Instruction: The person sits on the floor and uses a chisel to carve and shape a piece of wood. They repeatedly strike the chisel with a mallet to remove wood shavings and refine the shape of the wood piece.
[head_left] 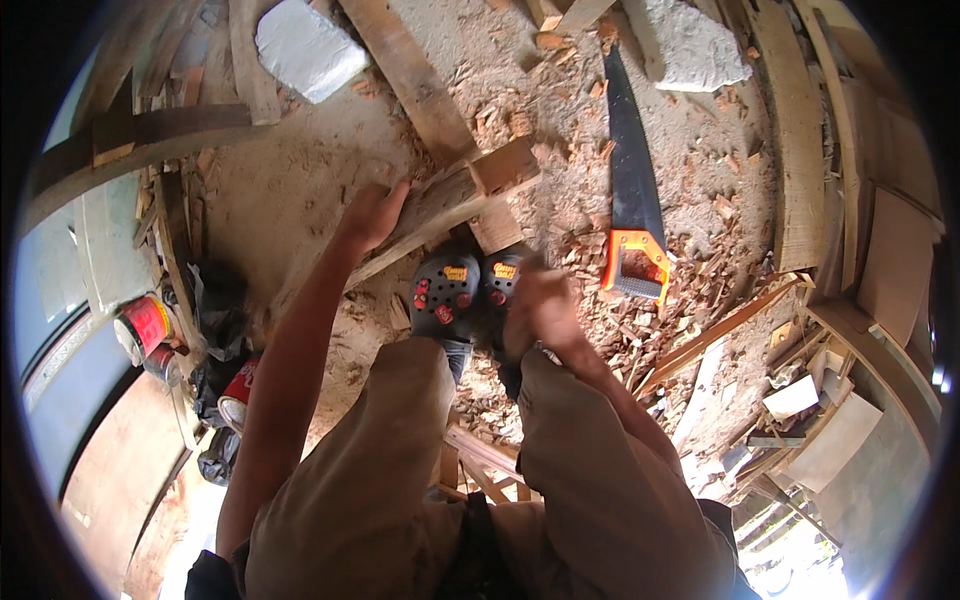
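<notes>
My left hand is closed on the near side of a squared wooden beam, which lies at a slant just beyond my feet. The beam's cut end points to the right and rests across a longer plank. Over my right knee, my right hand is smeared by motion. Its fingers look curled, but whether they hold anything cannot be made out. A handsaw with a dark blade and an orange and black handle lies on the ground to the right, apart from both hands.
Wood chips litter the ground. Two pale blocks lie at the far side. My dark clogs stand close to the beam. Boards line the right side; cans and black plastic sit at the left.
</notes>
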